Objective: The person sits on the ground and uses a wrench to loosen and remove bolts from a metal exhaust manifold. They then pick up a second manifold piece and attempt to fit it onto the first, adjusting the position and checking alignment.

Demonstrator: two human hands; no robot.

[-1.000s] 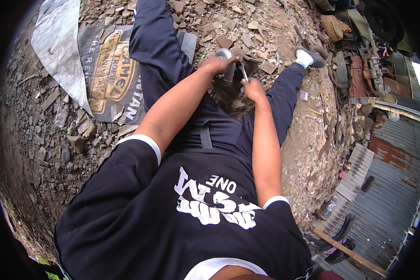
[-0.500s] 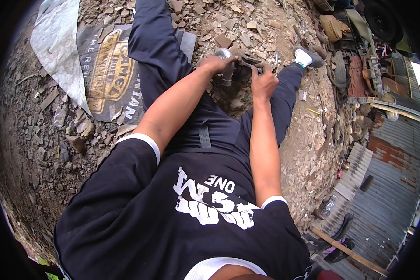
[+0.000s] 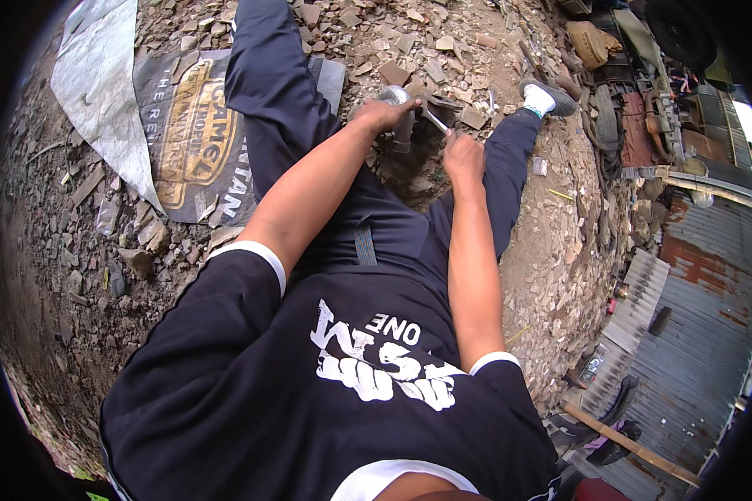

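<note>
Between my spread legs lies a grimy metal part with a curved, silvery, pipe-like section (image 3: 403, 134). My left hand (image 3: 382, 115) is closed on its upper left side, fingers pointing right. My right hand (image 3: 464, 157) is closed around a slim silver metal tool (image 3: 436, 122). The tool slants up and left, its far end close to my left fingertips and to a dark flat piece (image 3: 444, 102) of the part. The tool's exact kind cannot be made out, and my right fingers hide its near end.
Broken tile and stone rubble (image 3: 443, 42) covers the ground. A printed dark sheet (image 3: 194, 134) and a pale grey sheet (image 3: 100, 92) lie at the left. Corrugated metal sheeting (image 3: 693, 292), a bamboo pole (image 3: 631, 444) and piled scrap (image 3: 635, 117) line the right side.
My right hand has drawn slightly down and turned, and the slim tool's silver shaft now shows between the hands. My left hand has shifted slightly left on the metal part.
</note>
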